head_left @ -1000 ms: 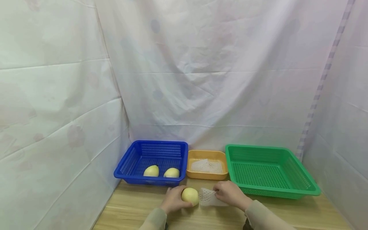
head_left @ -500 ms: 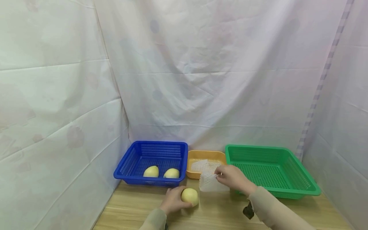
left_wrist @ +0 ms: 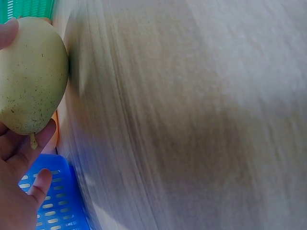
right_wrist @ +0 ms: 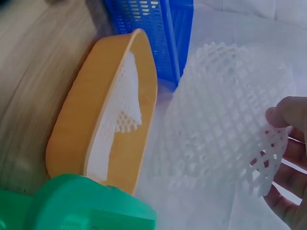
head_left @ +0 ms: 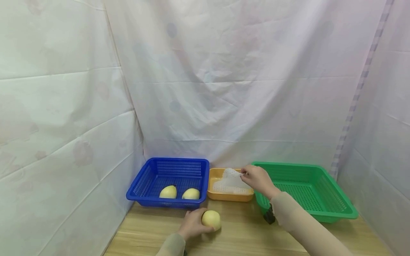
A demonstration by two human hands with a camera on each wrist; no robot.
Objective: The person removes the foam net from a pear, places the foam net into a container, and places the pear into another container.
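My left hand [head_left: 193,224] grips a pale yellow pear [head_left: 211,219] by its side, low at the front of the wooden table. In the left wrist view the pear [left_wrist: 32,76] shows its stem near the fingers and small dark specks on its skin. My right hand [head_left: 258,179] pinches a white foam fruit net [head_left: 232,179] by one end above the orange tray [head_left: 230,196]. Seen from the right wrist, the held foam net [right_wrist: 225,117] hangs apart from the tray, and more white netting [right_wrist: 127,103] lies inside it.
A blue basket [head_left: 168,202] at the back left holds two pears [head_left: 168,192]. A green basket [head_left: 315,215] stands at the back right, close beside the orange tray. White cloth [head_left: 205,89] hangs behind and at both sides.
My right hand has lifted the foam net off the table beside the pear and carried it up and away over the orange tray. The left hand and its pear stay almost still.
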